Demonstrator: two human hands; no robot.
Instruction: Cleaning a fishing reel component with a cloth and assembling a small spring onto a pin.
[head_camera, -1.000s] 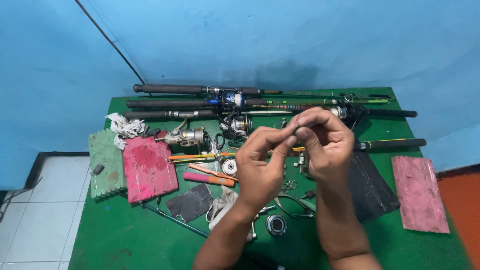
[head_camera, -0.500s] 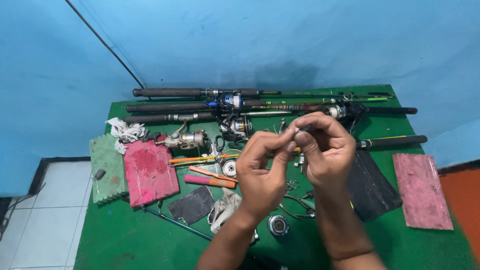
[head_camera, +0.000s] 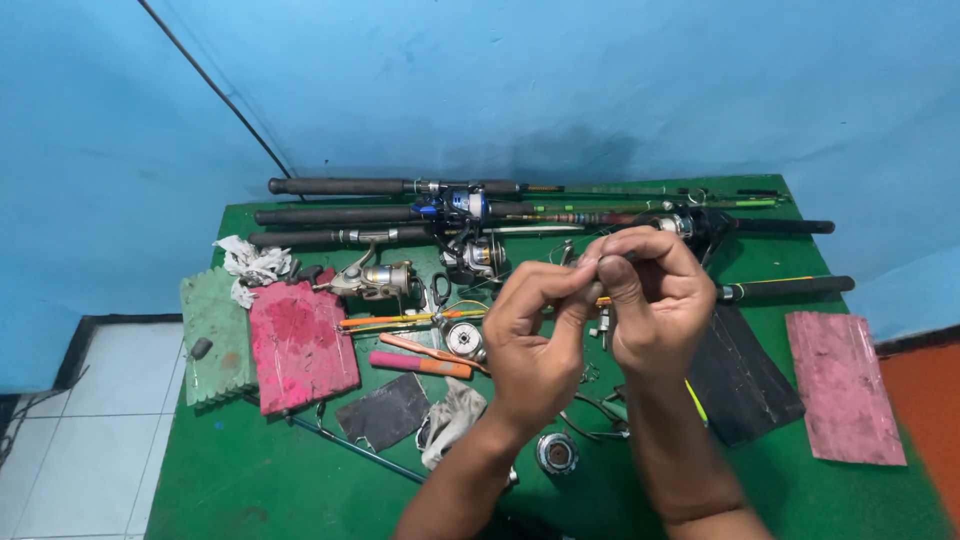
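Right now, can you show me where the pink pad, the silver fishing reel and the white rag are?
pink pad (head_camera: 300, 345), head view, middle of its top face.
silver fishing reel (head_camera: 378, 278), head view, on its spool body.
white rag (head_camera: 252, 265), head view, middle of the crumpled cloth.

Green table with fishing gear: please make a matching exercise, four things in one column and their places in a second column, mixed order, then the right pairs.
Things:
1. pink foam sheet
2. white crumpled cloth
3. black mat
4. fishing rods

Places:
A. far edge of the green table, along the blue wall
B. just right of the right hand
C. left part, beside a green foam sheet
D. far left corner

Pairs: 1-C, 2-D, 3-B, 4-A
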